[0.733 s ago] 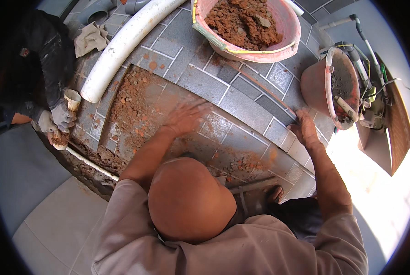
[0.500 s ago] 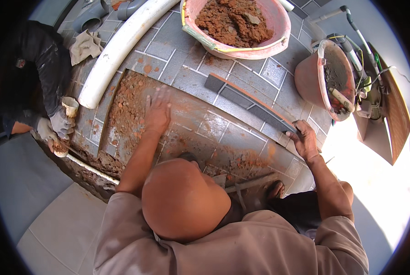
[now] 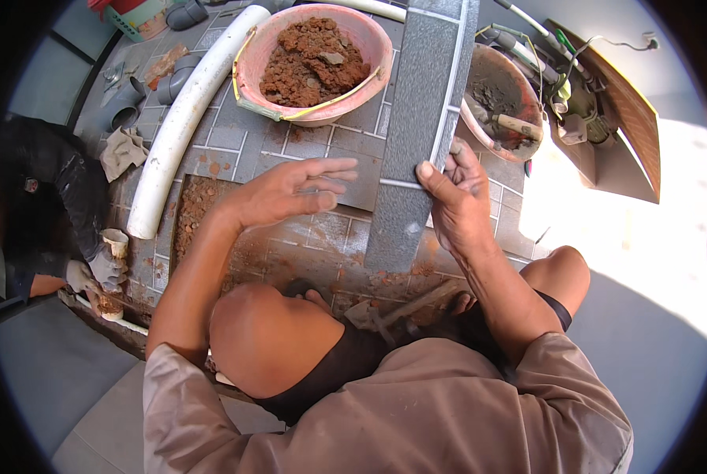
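My right hand (image 3: 460,197) grips a long narrow strip of grey floor tile (image 3: 417,95) with white lines across it. Its thumb lies on the face and the fingers are at the right edge. The strip is raised off the floor, its long side running away from me. To the left of it hangs my left hand (image 3: 294,189), fingers apart and holding nothing, a short way from the strip. Beneath that hand lie the dusty grey tiles (image 3: 274,257) and a patch of reddish soil (image 3: 191,213).
A pink tub (image 3: 379,63) of red soil stands ahead. At right, a bucket (image 3: 519,79) holds wet mortar and a tool with a pale handle (image 3: 519,126). A thick white pipe (image 3: 188,118) lies left. Beyond it, another person's gloved hand (image 3: 109,268) works beside a trench. A wooden-handled tool (image 3: 417,302) lies by my feet.
The tile strip has come up off the floor and swung lengthwise in front of me, held in my right hand. My left hand has lifted from the soil's edge.
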Demonstrator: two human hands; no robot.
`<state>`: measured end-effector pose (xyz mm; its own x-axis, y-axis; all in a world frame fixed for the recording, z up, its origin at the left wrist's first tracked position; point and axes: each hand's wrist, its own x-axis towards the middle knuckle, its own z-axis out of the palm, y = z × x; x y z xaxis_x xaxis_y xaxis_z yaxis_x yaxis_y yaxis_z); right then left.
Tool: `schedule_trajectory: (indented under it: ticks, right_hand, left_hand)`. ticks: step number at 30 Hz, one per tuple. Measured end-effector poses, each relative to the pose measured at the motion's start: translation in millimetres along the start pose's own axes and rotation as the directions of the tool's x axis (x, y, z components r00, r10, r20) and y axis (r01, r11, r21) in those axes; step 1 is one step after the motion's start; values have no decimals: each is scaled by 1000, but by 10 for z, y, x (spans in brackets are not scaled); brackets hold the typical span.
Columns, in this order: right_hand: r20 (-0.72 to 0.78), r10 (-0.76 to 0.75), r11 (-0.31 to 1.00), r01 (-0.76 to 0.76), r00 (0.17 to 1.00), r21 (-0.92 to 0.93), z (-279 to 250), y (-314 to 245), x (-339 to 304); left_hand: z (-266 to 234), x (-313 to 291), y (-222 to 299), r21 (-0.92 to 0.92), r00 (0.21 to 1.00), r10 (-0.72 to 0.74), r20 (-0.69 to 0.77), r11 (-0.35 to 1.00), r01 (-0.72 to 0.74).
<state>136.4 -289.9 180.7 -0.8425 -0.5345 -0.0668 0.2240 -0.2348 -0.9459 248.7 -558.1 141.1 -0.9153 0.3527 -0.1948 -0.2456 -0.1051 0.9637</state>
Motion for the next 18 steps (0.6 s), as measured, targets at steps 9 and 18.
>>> schedule_trajectory:
  ticks: [9,18]
  right_hand:
    - [-126,-161,984,170,979,58,-30,-353,379]
    - [-445,-89,996,76,891,-47,-734,-178,83]
  left_hand:
    - [91,344,251,188,989,-141,35,973,132]
    - [103,-276,-724,-30,988,-140,-64,990,139]
